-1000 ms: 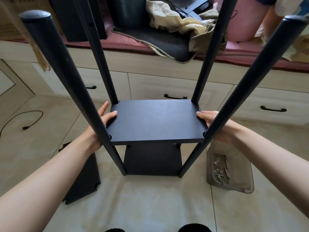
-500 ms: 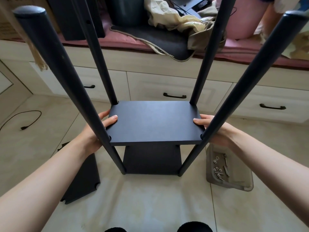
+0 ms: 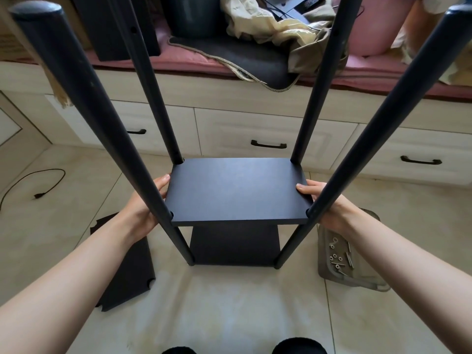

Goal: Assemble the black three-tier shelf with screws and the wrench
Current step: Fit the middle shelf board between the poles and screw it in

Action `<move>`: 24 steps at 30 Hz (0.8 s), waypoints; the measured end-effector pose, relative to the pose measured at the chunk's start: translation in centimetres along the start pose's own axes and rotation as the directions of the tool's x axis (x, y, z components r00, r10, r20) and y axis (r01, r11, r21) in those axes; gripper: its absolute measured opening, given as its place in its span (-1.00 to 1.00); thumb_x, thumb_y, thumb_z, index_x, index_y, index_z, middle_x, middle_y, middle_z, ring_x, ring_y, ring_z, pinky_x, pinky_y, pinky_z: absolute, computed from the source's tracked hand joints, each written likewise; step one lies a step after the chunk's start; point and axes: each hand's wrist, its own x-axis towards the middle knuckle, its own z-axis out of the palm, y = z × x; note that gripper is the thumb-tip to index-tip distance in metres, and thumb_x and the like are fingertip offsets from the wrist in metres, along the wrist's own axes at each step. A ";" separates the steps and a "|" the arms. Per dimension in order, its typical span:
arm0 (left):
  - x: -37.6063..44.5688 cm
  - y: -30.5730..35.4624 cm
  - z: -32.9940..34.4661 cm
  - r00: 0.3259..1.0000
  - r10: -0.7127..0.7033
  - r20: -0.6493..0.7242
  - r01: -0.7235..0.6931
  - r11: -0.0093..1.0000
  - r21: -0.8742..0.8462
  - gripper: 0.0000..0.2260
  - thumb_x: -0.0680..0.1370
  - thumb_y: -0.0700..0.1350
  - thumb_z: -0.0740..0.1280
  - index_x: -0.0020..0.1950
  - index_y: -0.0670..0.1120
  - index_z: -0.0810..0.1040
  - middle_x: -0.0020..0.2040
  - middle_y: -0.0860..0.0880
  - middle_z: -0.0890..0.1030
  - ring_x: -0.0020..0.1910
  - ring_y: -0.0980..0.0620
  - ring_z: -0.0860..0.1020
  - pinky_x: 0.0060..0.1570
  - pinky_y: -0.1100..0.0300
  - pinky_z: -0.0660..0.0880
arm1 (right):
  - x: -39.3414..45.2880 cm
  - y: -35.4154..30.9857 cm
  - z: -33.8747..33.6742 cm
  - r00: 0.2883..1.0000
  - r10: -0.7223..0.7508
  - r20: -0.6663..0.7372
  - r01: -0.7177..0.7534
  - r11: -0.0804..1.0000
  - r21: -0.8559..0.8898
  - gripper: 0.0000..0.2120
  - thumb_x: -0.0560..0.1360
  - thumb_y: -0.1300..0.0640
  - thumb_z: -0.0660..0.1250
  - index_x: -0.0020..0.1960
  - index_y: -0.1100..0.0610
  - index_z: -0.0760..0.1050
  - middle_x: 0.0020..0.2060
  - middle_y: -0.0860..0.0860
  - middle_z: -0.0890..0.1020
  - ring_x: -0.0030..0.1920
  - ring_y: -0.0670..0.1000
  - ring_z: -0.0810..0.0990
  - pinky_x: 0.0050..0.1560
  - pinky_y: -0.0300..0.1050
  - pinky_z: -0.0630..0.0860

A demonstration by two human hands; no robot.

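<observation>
Shelf board lower — both hands gripping

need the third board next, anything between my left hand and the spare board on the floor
Yes. The left hand grips the middle board from behind the near-left pole. The spare board lies on the floor under that forearm, so the arm must clear the pole first.

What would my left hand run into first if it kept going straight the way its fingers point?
Probably the far left pole: the left hand points forward along the middle shelf board's left edge, though depth is unclear.
</observation>
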 end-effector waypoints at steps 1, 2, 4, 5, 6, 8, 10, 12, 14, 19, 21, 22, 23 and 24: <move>-0.2 0.1 -0.1 1.000 -0.005 -0.031 0.005 1.000 -0.018 -0.82 0.68 0.01 0.23 0.23 0.05 0.56 0.18 -0.06 0.65 0.10 -0.05 0.67 -0.27 0.16 0.62 | -0.1 0.1 0.2 1.000 -0.014 -0.019 0.014 1.000 0.007 -0.54 0.33 0.11 0.44 0.22 0.18 0.55 -0.05 0.07 0.73 -0.13 0.06 0.72 -0.27 -0.11 0.63; -0.5 0.2 -0.3 0.999 -0.004 -0.053 0.003 0.999 -0.035 -0.78 0.69 -0.01 0.22 0.29 0.01 0.53 0.20 -0.08 0.63 0.13 -0.07 0.65 -0.26 0.14 0.63 | -0.3 0.1 0.3 0.999 -0.024 -0.031 0.024 1.000 0.016 -0.54 0.33 0.12 0.44 0.22 0.18 0.55 -0.05 0.07 0.73 -0.13 0.05 0.73 -0.27 -0.11 0.63; -1.4 0.3 -0.6 0.997 0.005 -0.083 -0.008 1.000 -0.030 -0.71 0.70 -0.04 0.19 0.39 -0.10 0.48 0.25 -0.12 0.59 0.21 -0.11 0.60 -0.13 0.05 0.61 | -0.8 0.2 0.7 0.999 -0.029 -0.046 0.031 0.999 0.038 -0.53 0.34 0.14 0.43 0.23 0.19 0.54 -0.03 0.08 0.73 -0.11 0.07 0.72 -0.26 -0.09 0.63; -1.8 0.4 -0.8 0.995 0.014 -0.098 -0.016 1.000 -0.012 -0.70 0.71 -0.04 0.18 0.37 -0.13 0.49 0.26 -0.13 0.59 0.22 -0.13 0.59 -0.05 0.01 0.59 | -1.0 0.2 0.9 0.998 -0.030 -0.055 0.032 0.998 0.051 -0.51 0.34 0.15 0.43 0.25 0.21 0.53 0.01 0.11 0.71 -0.09 0.08 0.72 -0.24 -0.08 0.63; -2.2 0.4 -0.9 0.993 0.025 -0.116 -0.025 1.000 0.007 -0.73 0.71 -0.05 0.18 0.32 -0.13 0.52 0.24 -0.14 0.59 0.20 -0.12 0.60 -0.02 0.00 0.58 | -1.3 0.3 1.1 0.997 -0.030 -0.070 0.034 0.997 0.063 -0.49 0.34 0.16 0.43 0.27 0.23 0.52 0.06 0.13 0.70 -0.06 0.10 0.71 -0.22 -0.07 0.63; -3.2 0.4 -1.0 0.986 0.042 -0.164 -0.038 0.999 0.024 -0.79 0.71 -0.08 0.17 0.17 -0.11 0.57 0.16 -0.11 0.62 0.09 -0.07 0.64 -0.08 0.08 0.57 | -1.8 0.5 1.5 0.994 -0.035 -0.105 0.044 0.995 0.086 -0.52 0.39 0.21 0.42 0.29 0.25 0.50 0.06 0.15 0.68 -0.06 0.11 0.70 -0.21 -0.06 0.62; -4.3 0.0 -0.9 0.974 0.050 -0.219 -0.045 0.999 0.026 -0.82 0.70 -0.12 0.21 0.08 -0.12 0.59 0.06 -0.10 0.65 0.03 -0.03 0.66 -0.14 0.15 0.56 | -2.3 0.9 2.0 0.988 -0.037 -0.153 0.052 0.993 0.101 -0.59 0.46 0.25 0.40 0.30 0.26 0.49 0.07 0.15 0.67 -0.06 0.12 0.68 -0.19 -0.04 0.60; -5.3 -0.8 -0.5 0.966 0.083 -0.245 -0.070 0.996 0.063 -0.84 0.67 -0.17 0.24 0.03 -0.13 0.61 0.04 -0.11 0.67 0.12 -0.05 0.64 -0.03 0.15 0.54 | -2.7 1.4 2.5 0.979 -0.037 -0.201 0.062 0.991 0.119 -0.62 0.49 0.25 0.39 0.30 0.27 0.48 0.15 0.18 0.64 0.01 0.16 0.66 -0.17 -0.02 0.57; -6.2 -1.6 -0.1 0.956 0.120 -0.266 -0.092 0.989 0.115 -0.82 0.67 -0.16 0.23 0.06 -0.13 0.63 0.15 -0.12 0.65 0.24 -0.09 0.58 0.20 0.05 0.50 | -3.2 1.7 3.1 0.975 -0.042 -0.220 0.070 0.990 0.125 -0.62 0.50 0.27 0.37 0.31 0.29 0.47 0.20 0.22 0.61 0.06 0.19 0.63 -0.15 -0.02 0.56; -8.4 -1.7 2.2 0.947 -0.029 -0.319 0.002 0.997 -0.083 -0.77 0.70 -0.03 0.15 0.23 -0.07 0.52 0.38 -0.21 0.49 0.29 -0.23 0.51 0.28 -0.12 0.46 | -4.7 1.5 3.8 0.976 0.013 -0.218 0.008 0.996 0.094 -0.59 0.51 0.31 0.31 0.35 0.31 0.44 0.24 0.24 0.58 0.08 0.21 0.59 -0.12 0.01 0.54; -8.8 -1.6 2.9 0.964 -0.067 -0.258 0.025 0.986 -0.163 -0.69 0.71 0.02 0.11 0.37 -0.07 0.43 0.40 -0.18 0.46 0.35 -0.24 0.47 0.30 -0.23 0.40 | -5.3 1.4 3.7 0.978 0.045 -0.205 -0.030 0.997 0.075 -0.59 0.51 0.30 0.30 0.35 0.27 0.44 0.14 0.21 0.60 -0.01 0.19 0.60 -0.21 -0.02 0.52; -8.8 -1.6 3.0 0.968 -0.071 -0.239 0.029 0.984 -0.176 -0.65 0.71 0.05 0.10 0.43 -0.07 0.40 0.42 -0.16 0.45 0.40 -0.24 0.43 0.34 -0.26 0.36 | -5.5 1.3 3.6 0.979 0.058 -0.196 -0.047 0.997 0.061 -0.61 0.51 0.29 0.30 0.34 0.25 0.45 0.07 0.19 0.61 -0.06 0.18 0.61 -0.22 -0.02 0.54; -8.7 -1.6 3.0 0.973 -0.067 -0.221 0.027 0.984 -0.178 -0.63 0.71 0.07 0.11 0.45 -0.06 0.39 0.43 -0.15 0.45 0.43 -0.21 0.40 0.35 -0.28 0.33 | -5.7 1.3 3.4 0.980 0.068 -0.185 -0.060 0.997 0.049 -0.63 0.51 0.29 0.30 0.32 0.23 0.47 0.02 0.18 0.62 -0.10 0.18 0.62 -0.21 -0.01 0.58; -8.5 -1.4 3.0 0.978 -0.064 -0.198 0.029 0.984 -0.177 -0.63 0.70 0.09 0.12 0.44 -0.05 0.40 0.43 -0.14 0.45 0.43 -0.18 0.40 0.36 -0.28 0.32 | -5.9 1.3 3.1 0.981 0.077 -0.176 -0.070 0.996 0.047 -0.67 0.52 0.28 0.30 0.28 0.21 0.49 -0.05 0.17 0.63 -0.14 0.19 0.62 -0.17 0.03 0.62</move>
